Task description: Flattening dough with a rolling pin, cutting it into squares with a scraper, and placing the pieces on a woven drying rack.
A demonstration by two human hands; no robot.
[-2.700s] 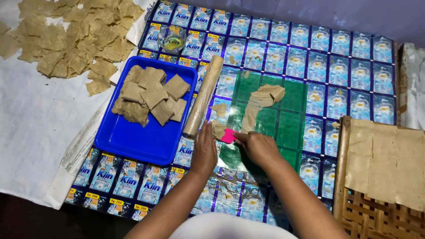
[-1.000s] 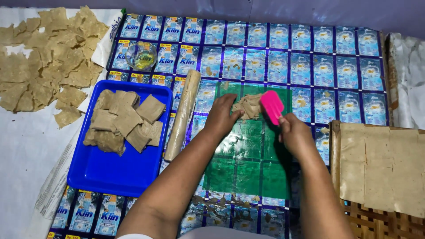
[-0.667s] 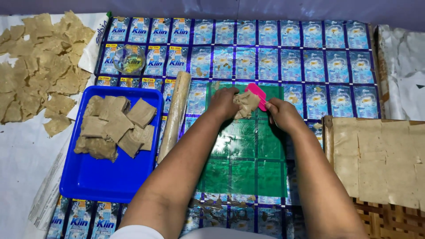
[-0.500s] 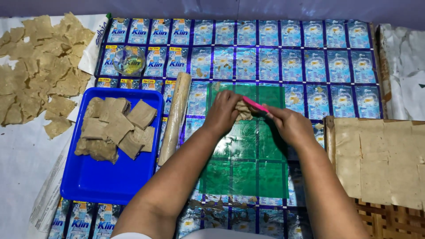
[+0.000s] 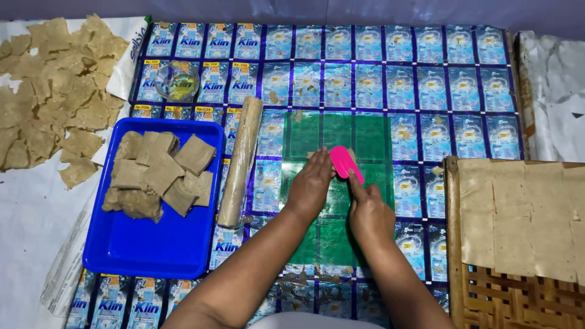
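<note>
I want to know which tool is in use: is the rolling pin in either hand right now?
No: the rolling pin lies untouched beside the blue tray, while the right hand holds a pink scraper.
</note>
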